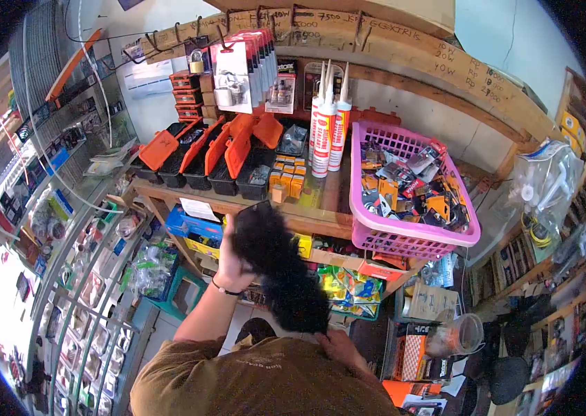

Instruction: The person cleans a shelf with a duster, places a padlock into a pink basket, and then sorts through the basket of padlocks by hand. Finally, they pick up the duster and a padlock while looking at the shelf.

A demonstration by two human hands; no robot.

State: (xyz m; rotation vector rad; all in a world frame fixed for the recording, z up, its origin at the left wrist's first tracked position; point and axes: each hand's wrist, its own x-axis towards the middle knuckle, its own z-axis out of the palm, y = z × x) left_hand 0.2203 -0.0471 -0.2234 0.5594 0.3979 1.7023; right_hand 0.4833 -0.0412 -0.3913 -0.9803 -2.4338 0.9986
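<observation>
A fluffy black duster (296, 288) stretches across the middle, in front of my body. My right hand (343, 348) is closed at its lower end, close to my shirt. My left hand (236, 260), with a dark band at the wrist, is raised by the duster's upper end. It grips a dark, flat-edged object (260, 208), mostly hidden behind the black fibres; I cannot tell its kind. Just beyond, on the wooden shelf (321, 220), stand black bins (222, 182) with raised orange lids (239, 149) and small orange boxes (287, 173).
White silicone sealant tubes (322, 135) stand upright beside a pink basket (414, 236) full of packaged parts. Blister packs (234, 76) hang from hooks above. A glass display case (78, 291) lines the left. At lower right are a clear plastic tub (465, 334) and boxes.
</observation>
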